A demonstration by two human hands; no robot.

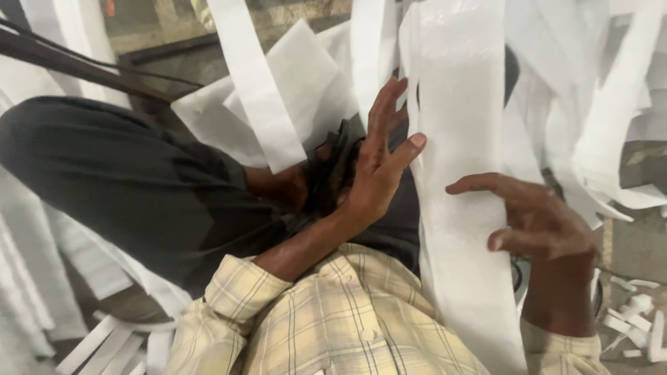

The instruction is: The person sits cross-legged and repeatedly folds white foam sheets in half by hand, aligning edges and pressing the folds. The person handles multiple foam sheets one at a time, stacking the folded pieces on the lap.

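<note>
My checked sleeve [333, 312] sits closest; I'm feeding the wide white strip [455, 208]: left hand [379, 160] spread flat against its edge, right hand [538, 222] loosely curled beside it; next needs a firm pinch

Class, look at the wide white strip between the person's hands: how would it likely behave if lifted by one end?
The wide white strip would probably hang limp, since it drapes and bends over the lap. It seems light: the left hand and right hand steady it with open fingers only. Its thin edges look easily creased, like the cut strips nearby.
</note>
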